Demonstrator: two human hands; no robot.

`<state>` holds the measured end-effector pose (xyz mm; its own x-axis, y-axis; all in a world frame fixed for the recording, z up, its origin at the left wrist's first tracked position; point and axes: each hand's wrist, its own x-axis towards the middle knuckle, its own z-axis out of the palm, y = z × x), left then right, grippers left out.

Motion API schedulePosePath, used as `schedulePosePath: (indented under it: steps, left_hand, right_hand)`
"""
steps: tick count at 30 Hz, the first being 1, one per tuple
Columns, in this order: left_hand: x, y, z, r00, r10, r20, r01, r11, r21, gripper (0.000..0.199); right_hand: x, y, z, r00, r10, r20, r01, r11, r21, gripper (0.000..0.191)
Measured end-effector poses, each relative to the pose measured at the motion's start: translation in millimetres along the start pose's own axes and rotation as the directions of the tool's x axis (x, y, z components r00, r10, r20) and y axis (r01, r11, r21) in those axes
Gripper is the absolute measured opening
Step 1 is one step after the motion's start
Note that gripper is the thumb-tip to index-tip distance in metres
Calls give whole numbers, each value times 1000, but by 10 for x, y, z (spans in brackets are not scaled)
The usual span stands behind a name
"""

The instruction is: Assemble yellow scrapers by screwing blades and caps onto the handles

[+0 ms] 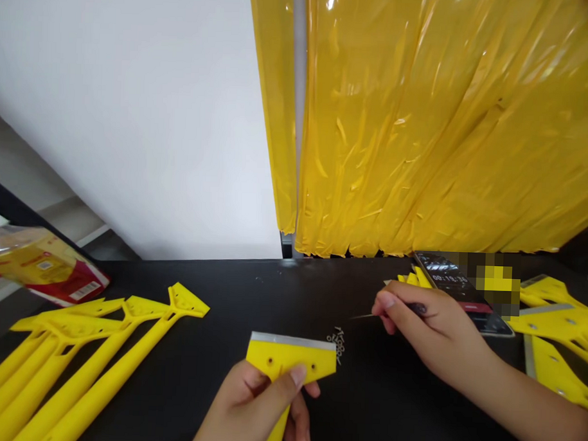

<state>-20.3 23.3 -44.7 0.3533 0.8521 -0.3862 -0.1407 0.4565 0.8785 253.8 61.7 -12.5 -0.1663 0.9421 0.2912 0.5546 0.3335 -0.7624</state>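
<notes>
Near the bottom centre, my left hand (268,400) grips a yellow scraper (293,361), its thumb on the face. A silvery blade edge runs along the scraper's top, and two dark holes show below it. My right hand (416,321), farther right, is closed round a dark-handled tool (362,317) whose thin metal shaft points left. Between the scraper and that shaft lies a small heap of screws (338,345) on the black table (243,293). The scraper's right corner is beside the heap.
Several yellow handles (115,362) lie at left, near a red and yellow pouch (51,263). A phone (458,287) showing a timer is behind my right hand. Yellow scrapers with blades (555,326) lie at far right. Yellow plastic sheeting (422,135) hangs behind.
</notes>
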Motion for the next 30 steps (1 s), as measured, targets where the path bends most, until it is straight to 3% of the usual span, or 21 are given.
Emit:
schedulePosePath:
  steps: [7,20,30]
  left_hand:
    - [-16,4,12,1000,-21,20,21,999,-26,50]
    - [-7,2,13,999,-30,12,30,999,-22,49]
    - [-24,-3,7,1000,-31,8,31,1000,-6,48]
  right_hand:
    - [-65,8,62,994,-93,54,97,993,-64,43]
    - [-44,20,114,993,-75,93,76,997,-11,41]
    - [-66,-6,91,998,-44,44,44,999,3,43]
